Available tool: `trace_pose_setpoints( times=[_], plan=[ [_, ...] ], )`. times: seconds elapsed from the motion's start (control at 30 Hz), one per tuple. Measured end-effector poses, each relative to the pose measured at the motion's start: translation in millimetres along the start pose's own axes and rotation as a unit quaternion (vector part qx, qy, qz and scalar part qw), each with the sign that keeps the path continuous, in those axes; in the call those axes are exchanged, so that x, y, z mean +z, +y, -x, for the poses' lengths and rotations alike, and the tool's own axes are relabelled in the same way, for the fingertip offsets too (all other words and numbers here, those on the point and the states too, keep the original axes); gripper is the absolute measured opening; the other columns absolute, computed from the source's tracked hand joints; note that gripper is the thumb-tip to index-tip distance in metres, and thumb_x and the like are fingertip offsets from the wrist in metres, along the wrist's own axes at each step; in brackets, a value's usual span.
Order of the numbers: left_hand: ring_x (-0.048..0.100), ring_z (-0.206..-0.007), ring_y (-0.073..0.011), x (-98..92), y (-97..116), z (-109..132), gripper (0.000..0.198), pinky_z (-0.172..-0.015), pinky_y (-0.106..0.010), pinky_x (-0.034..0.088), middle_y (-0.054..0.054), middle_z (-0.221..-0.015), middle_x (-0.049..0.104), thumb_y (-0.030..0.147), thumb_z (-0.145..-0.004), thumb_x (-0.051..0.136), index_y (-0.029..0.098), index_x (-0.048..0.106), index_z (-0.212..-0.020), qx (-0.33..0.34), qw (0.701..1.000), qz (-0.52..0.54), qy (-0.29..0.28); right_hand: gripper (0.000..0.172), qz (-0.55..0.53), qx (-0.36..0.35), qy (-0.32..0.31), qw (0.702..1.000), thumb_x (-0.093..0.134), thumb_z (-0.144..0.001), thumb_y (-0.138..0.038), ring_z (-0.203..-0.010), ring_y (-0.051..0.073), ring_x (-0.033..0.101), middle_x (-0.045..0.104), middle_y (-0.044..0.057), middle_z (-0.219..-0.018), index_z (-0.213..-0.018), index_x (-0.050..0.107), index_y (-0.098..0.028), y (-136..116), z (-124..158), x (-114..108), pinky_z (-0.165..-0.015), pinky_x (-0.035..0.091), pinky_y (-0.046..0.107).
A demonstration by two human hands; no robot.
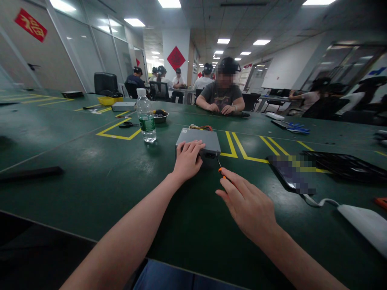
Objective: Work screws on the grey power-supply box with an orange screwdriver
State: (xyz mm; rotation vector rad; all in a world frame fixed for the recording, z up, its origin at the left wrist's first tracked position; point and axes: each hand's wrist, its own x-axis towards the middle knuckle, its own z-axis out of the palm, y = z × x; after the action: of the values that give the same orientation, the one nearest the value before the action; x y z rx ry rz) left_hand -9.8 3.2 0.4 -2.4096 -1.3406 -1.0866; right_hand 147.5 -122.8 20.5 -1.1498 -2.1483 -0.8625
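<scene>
A grey metal computer power supply [201, 137] lies on the green table, with a bundle of coloured wires [201, 127] at its far side. My left hand [190, 158] grips its near left part, fingers over the top and thumb at the front face. In my right hand [246, 197] is a screwdriver [222, 170] with an orange and black handle, pinched between thumb and fingers. Its thin shaft points at the near right corner of the power supply; whether the tip touches a screw is too small to tell.
A water bottle [146, 117] stands left of the power supply, a metal bowl [160, 117] behind it. To the right lie a phone [286, 173] with a cable to a white device [364, 221], and a black slotted panel [347, 165]. Across the table sits a person [220, 94].
</scene>
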Motion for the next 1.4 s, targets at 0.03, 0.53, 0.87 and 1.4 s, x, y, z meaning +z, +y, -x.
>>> trace_pose_setpoints(
  times=[0.03, 0.53, 0.87, 1.4],
  plan=[
    [0.039, -0.12, -0.0169, 0.2, 0, 0, 0.037, -0.105, -0.038, 0.017, 0.002, -0.127, 0.05, 0.017, -0.078, 0.046, 0.026, 0.047, -0.113, 0.0, 1.0, 0.001, 0.001, 0.017, -0.006, 0.003, -0.012, 1.0, 0.044, -0.087, -0.026, -0.097, 0.021, 0.058, 0.059, 0.014, -0.11, -0.097, 0.054, -0.015, -1, -1, 0, -0.074, 0.049, 0.031],
    [0.039, -0.12, -0.0177, 0.0, 0, 0, 0.037, -0.104, -0.039, 0.019, 0.001, -0.127, 0.05, 0.016, -0.077, 0.045, 0.026, 0.047, -0.113, 0.002, 1.0, 0.001, 0.001, 0.014, 0.109, 0.002, -0.005, 0.994, 0.051, -0.084, -0.024, -0.067, 0.014, 0.058, 0.062, 0.011, -0.1, -0.092, 0.059, -0.017, 2, 1, -6, -0.06, 0.041, 0.026],
    [0.038, -0.121, -0.0178, -1.4, 1, 0, 0.038, -0.105, -0.039, 0.018, 0.001, -0.128, 0.049, 0.016, -0.078, 0.045, 0.026, 0.047, -0.114, -0.004, 1.0, -0.003, -0.011, 0.016, 0.108, -0.001, -0.016, 0.994, 0.05, -0.083, -0.017, -0.066, 0.014, 0.055, 0.06, 0.004, -0.074, -0.097, 0.058, -0.017, 4, 1, -7, -0.082, 0.041, 0.034],
    [0.04, -0.119, -0.0184, -1.1, 1, -1, 0.037, -0.105, -0.04, 0.018, 0.0, -0.126, 0.051, 0.016, -0.077, 0.045, 0.026, 0.048, -0.113, -0.006, 1.0, 0.001, -0.002, 0.012, 0.097, -0.019, 0.009, 0.995, 0.05, -0.083, -0.015, -0.082, 0.016, 0.061, 0.064, 0.009, -0.091, -0.085, 0.061, -0.016, -7, -4, -4, -0.087, 0.045, 0.033]
  ],
)
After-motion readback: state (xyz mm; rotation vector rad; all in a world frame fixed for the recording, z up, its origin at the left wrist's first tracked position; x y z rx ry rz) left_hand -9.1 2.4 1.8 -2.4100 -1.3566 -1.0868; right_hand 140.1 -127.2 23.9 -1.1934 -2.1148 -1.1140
